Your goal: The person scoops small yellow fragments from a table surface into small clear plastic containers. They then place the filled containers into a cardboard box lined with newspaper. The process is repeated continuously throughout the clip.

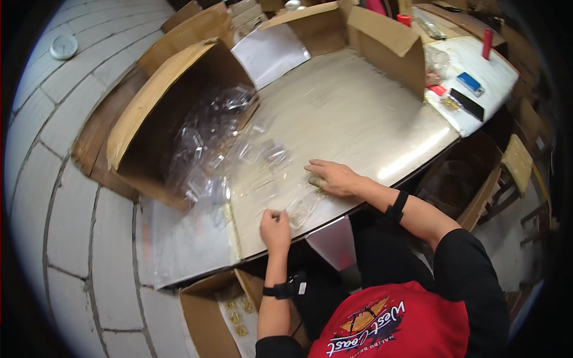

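Note:
My left hand [275, 230] is closed in a fist near the front edge of the metal-topped table [358, 101]. Beside its fingers lies a crumpled piece of clear plastic [302, 208], perhaps a bag; whether the fingers grip it is hidden. My right hand [335, 178] rests palm down over the table, its fingers stretched out to the left and slightly apart. A greenish patch shows near its thumb. Left of both hands, several small clear plastic boxes [273, 151] lie loose on the tabletop.
A large cardboard box [149, 113] lies on its side at the left, with clear plastic pieces [206, 140] spilling out. Cardboard flaps [385, 51] wall the far side. At right lie a phone [467, 104] and a blue packet [471, 83]. An open carton [200, 316] with gold-coloured pieces stands below.

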`<control>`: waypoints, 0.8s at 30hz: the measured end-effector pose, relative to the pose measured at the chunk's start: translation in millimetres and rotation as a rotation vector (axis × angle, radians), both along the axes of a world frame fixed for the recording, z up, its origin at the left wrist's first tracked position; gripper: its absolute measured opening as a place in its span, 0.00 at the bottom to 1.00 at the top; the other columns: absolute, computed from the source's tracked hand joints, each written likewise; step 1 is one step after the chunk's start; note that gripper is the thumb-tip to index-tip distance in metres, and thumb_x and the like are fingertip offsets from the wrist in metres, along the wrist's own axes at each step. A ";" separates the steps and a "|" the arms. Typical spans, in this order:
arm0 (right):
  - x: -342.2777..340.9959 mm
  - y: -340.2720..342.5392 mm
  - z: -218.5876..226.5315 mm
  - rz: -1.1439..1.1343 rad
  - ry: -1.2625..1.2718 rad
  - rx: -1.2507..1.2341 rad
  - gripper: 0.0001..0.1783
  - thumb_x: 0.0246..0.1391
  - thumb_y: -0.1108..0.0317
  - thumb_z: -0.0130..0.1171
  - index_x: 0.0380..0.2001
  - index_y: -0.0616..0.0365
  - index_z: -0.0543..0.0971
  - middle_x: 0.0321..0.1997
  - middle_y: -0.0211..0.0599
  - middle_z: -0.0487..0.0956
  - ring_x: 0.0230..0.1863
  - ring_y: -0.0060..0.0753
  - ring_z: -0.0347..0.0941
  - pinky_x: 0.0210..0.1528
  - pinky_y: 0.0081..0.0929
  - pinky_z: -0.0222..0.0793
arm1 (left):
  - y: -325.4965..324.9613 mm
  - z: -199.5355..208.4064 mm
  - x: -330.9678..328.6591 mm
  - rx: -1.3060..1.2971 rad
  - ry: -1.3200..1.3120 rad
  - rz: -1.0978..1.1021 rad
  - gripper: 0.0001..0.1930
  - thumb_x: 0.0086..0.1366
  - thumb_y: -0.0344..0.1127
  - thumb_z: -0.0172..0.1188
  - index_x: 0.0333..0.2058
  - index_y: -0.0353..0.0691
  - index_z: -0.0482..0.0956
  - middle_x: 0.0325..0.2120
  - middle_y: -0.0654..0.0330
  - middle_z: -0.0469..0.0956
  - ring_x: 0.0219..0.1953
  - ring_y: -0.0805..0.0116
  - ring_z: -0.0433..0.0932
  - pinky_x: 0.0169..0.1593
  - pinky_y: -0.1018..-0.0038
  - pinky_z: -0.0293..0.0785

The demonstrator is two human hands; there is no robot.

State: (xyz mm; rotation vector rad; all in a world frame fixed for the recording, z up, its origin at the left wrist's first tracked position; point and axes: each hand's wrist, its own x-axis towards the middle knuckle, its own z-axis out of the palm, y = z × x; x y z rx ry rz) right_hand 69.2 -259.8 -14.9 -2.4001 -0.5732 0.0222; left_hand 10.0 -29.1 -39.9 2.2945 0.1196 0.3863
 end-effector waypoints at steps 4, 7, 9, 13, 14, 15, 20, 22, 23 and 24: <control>26.6 -102.5 -7.4 -0.516 -0.160 0.172 0.30 0.59 0.52 0.46 0.58 0.62 0.64 0.63 0.55 0.62 0.65 0.48 0.57 0.65 0.33 0.53 | 7.0 9.2 -25.0 -0.685 0.103 0.003 0.06 0.58 0.26 0.58 0.26 0.34 0.69 0.19 0.59 0.72 0.18 0.73 0.75 0.19 0.83 0.69; 69.7 -230.1 -31.4 -0.780 -0.049 -0.089 0.34 0.60 0.48 0.44 0.60 0.64 0.61 0.63 0.57 0.60 0.65 0.52 0.55 0.66 0.35 0.50 | -0.3 14.6 -56.0 -0.860 0.140 -0.016 0.05 0.60 0.27 0.55 0.34 0.33 0.71 0.23 0.57 0.76 0.20 0.67 0.79 0.20 0.79 0.75; 63.1 -211.4 -28.7 -0.636 -0.012 -0.088 0.35 0.60 0.47 0.43 0.61 0.64 0.59 0.64 0.56 0.60 0.66 0.52 0.53 0.67 0.36 0.48 | 4.5 13.5 -82.9 -0.969 0.169 0.030 0.08 0.61 0.29 0.55 0.38 0.33 0.72 0.23 0.59 0.76 0.21 0.67 0.79 0.21 0.78 0.76; 29.7 -97.9 -25.2 -0.197 -0.058 -0.178 0.37 0.60 0.43 0.41 0.62 0.61 0.58 0.67 0.51 0.56 0.70 0.49 0.44 0.70 0.40 0.40 | 15.3 0.2 -136.5 -1.186 0.214 0.006 0.15 0.64 0.36 0.52 0.46 0.34 0.72 0.26 0.62 0.75 0.27 0.65 0.80 0.24 0.74 0.78; 17.0 -62.3 -19.2 -0.171 -0.043 -0.239 0.38 0.59 0.41 0.40 0.63 0.59 0.57 0.68 0.50 0.53 0.71 0.48 0.42 0.70 0.39 0.39 | 19.9 -7.6 -148.2 -1.200 0.257 -0.016 0.15 0.66 0.36 0.49 0.47 0.33 0.72 0.27 0.63 0.74 0.30 0.65 0.80 0.26 0.72 0.79; 12.8 -37.1 -22.9 -0.136 -0.067 -0.241 0.39 0.59 0.40 0.40 0.64 0.58 0.56 0.69 0.49 0.52 0.71 0.47 0.41 0.70 0.40 0.38 | 26.2 -21.5 -157.7 -1.248 0.286 -0.059 0.15 0.66 0.37 0.48 0.47 0.33 0.71 0.30 0.59 0.76 0.32 0.63 0.81 0.28 0.70 0.81; 3.9 37.6 -15.0 -0.045 -0.103 -0.195 0.31 0.60 0.48 0.42 0.62 0.53 0.61 0.68 0.47 0.55 0.71 0.46 0.44 0.70 0.41 0.41 | 40.5 -96.7 -193.3 -1.182 0.433 0.014 0.16 0.64 0.32 0.48 0.48 0.30 0.70 0.41 0.49 0.77 0.36 0.60 0.81 0.30 0.70 0.81; -6.4 46.6 -29.4 0.005 -0.201 -0.158 0.27 0.59 0.54 0.44 0.59 0.55 0.65 0.66 0.47 0.58 0.69 0.46 0.47 0.68 0.41 0.44 | 29.9 -92.2 -194.7 -1.160 0.623 -0.037 0.19 0.65 0.35 0.47 0.51 0.29 0.68 0.43 0.47 0.76 0.39 0.59 0.80 0.31 0.70 0.81; -13.3 51.3 -35.8 0.029 -0.250 -0.140 0.25 0.59 0.57 0.45 0.57 0.56 0.67 0.66 0.47 0.59 0.69 0.47 0.49 0.68 0.42 0.46 | 26.5 -108.3 -194.5 -1.146 0.666 -0.034 0.20 0.65 0.37 0.46 0.52 0.29 0.67 0.45 0.44 0.75 0.41 0.58 0.79 0.31 0.69 0.82; -23.6 55.3 -41.4 0.002 -0.287 -0.115 0.24 0.58 0.59 0.46 0.56 0.58 0.68 0.65 0.48 0.61 0.68 0.47 0.51 0.67 0.42 0.48 | 17.0 -118.1 -193.9 -1.144 0.686 -0.069 0.21 0.67 0.39 0.45 0.52 0.30 0.67 0.44 0.46 0.76 0.41 0.59 0.79 0.32 0.70 0.81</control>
